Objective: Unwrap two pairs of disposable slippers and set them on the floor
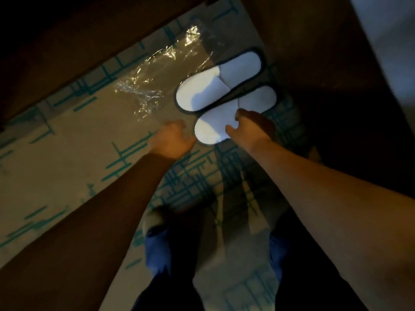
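Two white disposable slippers with dark trim lie side by side on the patterned carpet. The far slipper [219, 83] rests flat with no hand on it. The near slipper [215, 124] has my right hand [251, 127] over it, thumb and fingers apart around its middle, touching the white upper. My left hand [173, 140] sits at the near slipper's heel end with fingers curled; whether it grips the edge is unclear. A crumpled clear plastic wrapper [161, 70] lies on the carpet just left of the slippers.
Beige carpet with teal line pattern [67, 153] covers the floor. Dark brown furniture [78, 52] borders it at the upper left, and more dark wood [325, 75] at the right. My legs and feet [157, 248] stand below the slippers.
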The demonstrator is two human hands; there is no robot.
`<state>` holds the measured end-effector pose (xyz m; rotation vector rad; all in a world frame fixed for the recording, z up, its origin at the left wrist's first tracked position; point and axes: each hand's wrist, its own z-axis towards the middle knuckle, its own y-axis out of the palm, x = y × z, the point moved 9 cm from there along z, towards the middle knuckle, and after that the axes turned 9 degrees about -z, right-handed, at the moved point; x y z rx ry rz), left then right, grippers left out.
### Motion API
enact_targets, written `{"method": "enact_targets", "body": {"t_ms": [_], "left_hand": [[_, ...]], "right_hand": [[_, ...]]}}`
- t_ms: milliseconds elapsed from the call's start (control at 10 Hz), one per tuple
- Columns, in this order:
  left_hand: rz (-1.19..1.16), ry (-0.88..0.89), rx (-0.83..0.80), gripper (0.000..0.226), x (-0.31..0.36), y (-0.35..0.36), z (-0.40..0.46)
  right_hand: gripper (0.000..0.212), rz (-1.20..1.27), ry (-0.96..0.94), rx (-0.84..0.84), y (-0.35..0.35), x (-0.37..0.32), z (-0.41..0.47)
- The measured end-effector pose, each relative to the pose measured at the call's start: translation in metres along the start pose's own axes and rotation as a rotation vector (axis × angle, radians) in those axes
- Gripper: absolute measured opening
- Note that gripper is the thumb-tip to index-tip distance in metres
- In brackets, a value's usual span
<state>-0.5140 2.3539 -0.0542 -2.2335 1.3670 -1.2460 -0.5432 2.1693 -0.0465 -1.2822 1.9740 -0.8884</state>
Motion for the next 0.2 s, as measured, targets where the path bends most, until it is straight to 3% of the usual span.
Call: {"method": "enact_targets", "body": {"t_ms": [200], "left_hand": [[-0.116, -0.287, 0.005, 0.038, 0.014, -0.057, -0.103]], "right_hand": [[0.028, 0.051, 0.027, -0.064, -0.073, -0.014, -0.089]]}}
